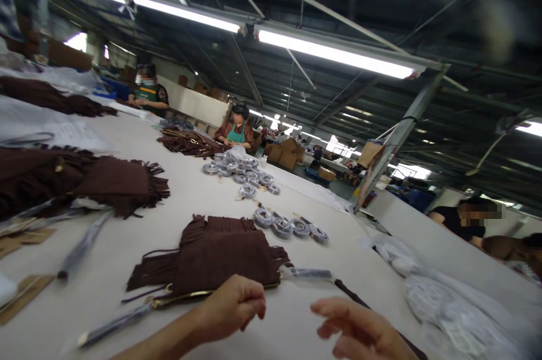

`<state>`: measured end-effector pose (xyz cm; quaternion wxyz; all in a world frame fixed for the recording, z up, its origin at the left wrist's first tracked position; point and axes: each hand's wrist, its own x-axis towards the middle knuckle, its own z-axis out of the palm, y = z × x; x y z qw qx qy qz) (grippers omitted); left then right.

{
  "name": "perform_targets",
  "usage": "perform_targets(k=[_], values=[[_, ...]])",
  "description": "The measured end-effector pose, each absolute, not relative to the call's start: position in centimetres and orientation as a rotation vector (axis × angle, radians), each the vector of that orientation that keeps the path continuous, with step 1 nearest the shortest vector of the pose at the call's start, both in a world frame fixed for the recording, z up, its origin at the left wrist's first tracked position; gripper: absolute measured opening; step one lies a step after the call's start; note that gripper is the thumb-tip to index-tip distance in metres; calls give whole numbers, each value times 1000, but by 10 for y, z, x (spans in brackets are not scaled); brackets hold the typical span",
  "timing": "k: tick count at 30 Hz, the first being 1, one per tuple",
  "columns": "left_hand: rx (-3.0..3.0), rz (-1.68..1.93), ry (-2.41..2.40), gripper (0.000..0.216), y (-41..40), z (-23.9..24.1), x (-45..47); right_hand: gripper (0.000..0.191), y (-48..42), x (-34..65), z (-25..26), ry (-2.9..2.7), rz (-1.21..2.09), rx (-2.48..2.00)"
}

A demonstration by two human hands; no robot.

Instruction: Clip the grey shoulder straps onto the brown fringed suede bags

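A dark brown fringed bag lies flat on the white table, its gold zipper edge turned towards me. My left hand is over that near edge with its fingers curled in; nothing shows in them, and I cannot tell whether it touches the bag. To the right, my right hand is held above the table with fingers spread and no object in it. A dark strap runs beneath and behind the right hand. Plastic-wrapped pieces extend from both ends of the bag.
Wrapped coiled straps sit beyond the bag, with a larger heap behind them. More brown fringed bags are piled at left near cardboard tags. Clear plastic bags lie at right. Co-workers are across the table.
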<state>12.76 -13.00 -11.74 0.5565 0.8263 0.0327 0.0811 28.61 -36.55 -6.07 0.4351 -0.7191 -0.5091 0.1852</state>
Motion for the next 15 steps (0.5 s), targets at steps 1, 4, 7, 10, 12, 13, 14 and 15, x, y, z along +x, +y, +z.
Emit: perform_targets(k=[1,4,7,10,12,13,14,15], values=[[2089,256,95,18,-128,-115,126,31,-366,289,-55,-1242,251,-1931],[2439,378,177,19,-131,-103,125,35,-352,286,-48,-1255,-291,-2102],[2549,377,239,24,-137,-92,125,34,-317,265,-62,-1479,-176,-2060],[2538,414,239,26,-132,-89,127,31,-277,247,-82,-1610,167,-2059],[2515,436,285,28,-120,-94,130,36,-252,248,-88,-1666,229,-2142],[2507,456,320,28,-112,-99,132,38,-240,254,-88,-1682,187,-2229],[2506,489,358,27,-104,-105,134,38,-227,263,-87,-1677,105,-2333],[2515,533,393,24,-96,-113,136,35,-214,276,-85,-1647,9,-2459]])
